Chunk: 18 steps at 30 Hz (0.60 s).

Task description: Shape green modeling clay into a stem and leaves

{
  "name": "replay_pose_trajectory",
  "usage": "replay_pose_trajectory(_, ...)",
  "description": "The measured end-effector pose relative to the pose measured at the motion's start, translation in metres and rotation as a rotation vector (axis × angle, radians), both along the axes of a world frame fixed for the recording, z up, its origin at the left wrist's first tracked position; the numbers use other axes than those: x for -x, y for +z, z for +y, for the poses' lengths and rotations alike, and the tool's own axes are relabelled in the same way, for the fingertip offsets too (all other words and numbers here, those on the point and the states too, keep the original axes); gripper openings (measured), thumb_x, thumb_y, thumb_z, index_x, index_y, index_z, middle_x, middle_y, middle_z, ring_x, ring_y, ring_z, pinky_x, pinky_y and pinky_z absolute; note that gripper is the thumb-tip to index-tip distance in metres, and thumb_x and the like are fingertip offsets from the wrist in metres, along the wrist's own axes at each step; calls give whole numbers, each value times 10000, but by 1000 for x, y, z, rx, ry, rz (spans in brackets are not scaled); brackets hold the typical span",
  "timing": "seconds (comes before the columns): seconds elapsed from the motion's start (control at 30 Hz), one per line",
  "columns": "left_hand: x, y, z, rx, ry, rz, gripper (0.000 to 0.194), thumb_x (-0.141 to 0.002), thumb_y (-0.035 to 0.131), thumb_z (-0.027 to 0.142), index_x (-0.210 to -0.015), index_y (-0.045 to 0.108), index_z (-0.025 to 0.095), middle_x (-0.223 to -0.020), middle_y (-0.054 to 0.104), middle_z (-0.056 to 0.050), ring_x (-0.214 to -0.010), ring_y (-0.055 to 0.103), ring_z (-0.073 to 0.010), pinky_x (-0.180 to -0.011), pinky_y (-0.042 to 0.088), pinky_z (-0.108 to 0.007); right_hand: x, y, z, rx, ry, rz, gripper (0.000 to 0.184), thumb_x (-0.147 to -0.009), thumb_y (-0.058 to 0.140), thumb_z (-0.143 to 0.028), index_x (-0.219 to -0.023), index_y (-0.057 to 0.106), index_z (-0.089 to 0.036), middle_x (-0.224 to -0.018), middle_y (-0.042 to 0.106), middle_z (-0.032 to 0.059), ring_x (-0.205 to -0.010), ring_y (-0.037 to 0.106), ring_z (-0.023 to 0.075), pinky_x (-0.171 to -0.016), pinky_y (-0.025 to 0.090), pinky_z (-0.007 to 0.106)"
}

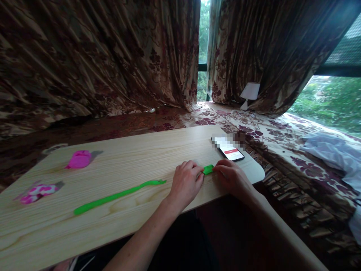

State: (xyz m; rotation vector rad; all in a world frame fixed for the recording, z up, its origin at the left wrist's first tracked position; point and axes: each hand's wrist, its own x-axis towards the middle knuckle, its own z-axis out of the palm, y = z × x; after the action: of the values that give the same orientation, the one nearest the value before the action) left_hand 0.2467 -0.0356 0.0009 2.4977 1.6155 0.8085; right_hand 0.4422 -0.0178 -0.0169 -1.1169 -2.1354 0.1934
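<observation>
Above the table's right part, my left hand (188,180) and my right hand (231,174) face each other. Between them is a small, flat, bright green piece (208,169), soft-looking and roughly rectangular. The fingers of my left hand pinch its left end, and those of my right hand pinch its right end. Its exact kind is unclear. To the left of my hands lies a long, narrow green strip (118,195), with a thin, crumpled tip at its right end.
On the pale wooden table (132,150) are a bright pink soft bundle (80,159) and a pink-and-white patterned one (38,193), at the left. A smartphone (231,150) with its screen lit lies just beyond my right hand. A small white lamp (249,91) stands behind, near patterned curtains (158,56).
</observation>
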Motion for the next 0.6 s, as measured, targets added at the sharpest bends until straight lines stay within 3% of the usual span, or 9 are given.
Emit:
replay_pose_trajectory(0.2,-1,2,4,-14,26,-20,179,-834,523,261,-947,658,227,-953,617,-49,-928,523,-215,-805,391,-350,-1,7,1,2,-30,11,227,-834,504,-132,-983,655,-214,-979,605,68,-900,570,203,-806,456,333)
replay_pose_trajectory(0.43,-3,-2,9,17,48,1,165,-815,554,273,-925,673,236,-922,622,-48,-918,529,-215,-791,396,-346,4,5,5,11,-57,-8,134,-833,542,-191,-847,675,-205,-905,622,65,-858,575,197,-769,454,316)
replay_pose_trajectory(0.6,-3,-1,11,17,61,-34,190,-816,545,286,-952,657,216,-943,626,-57,-923,532,-216,-803,401,-350,1,7,9,54,-126,30,213,-837,545,-250,-1026,627,-194,-931,625,64,-883,579,199,-783,446,313)
